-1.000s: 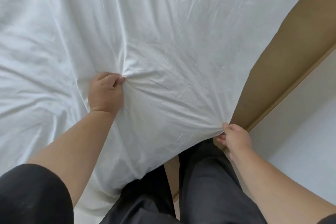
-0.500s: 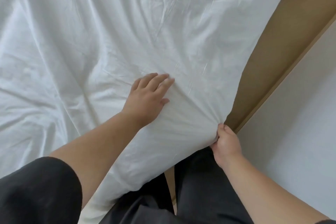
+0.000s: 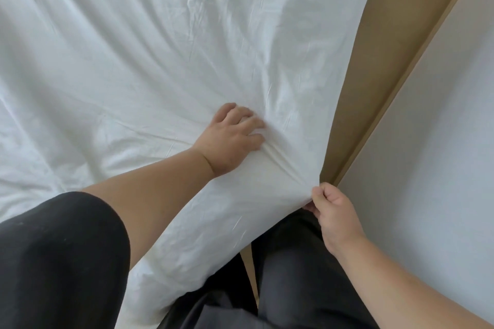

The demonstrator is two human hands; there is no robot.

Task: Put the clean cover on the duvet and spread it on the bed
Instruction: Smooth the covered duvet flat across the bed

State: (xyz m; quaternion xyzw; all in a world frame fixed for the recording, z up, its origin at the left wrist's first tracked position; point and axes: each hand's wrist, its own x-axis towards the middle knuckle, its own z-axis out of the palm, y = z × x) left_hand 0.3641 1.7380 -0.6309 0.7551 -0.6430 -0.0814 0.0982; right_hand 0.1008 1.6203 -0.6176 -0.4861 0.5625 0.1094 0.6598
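- Across the bed, the white, creased cotton duvet in its cover lay spread wide, its near corner hanging off the edge by the person's legs.
- The left hand rested on top of the duvet near that corner, fingers curled and bunching a small fold of cloth under the fingertips.
- The right hand held the very corner of the cover, thumb and fingers pinching the fabric tight where it came to a point.
- The cloth between the two hands was drawn taut, with wrinkles fanning out from each grip.
- A tan bed frame ran along the duvet's right edge, just beside a plain white wall.
- Dark grey trousers and a black sleeve showed below.
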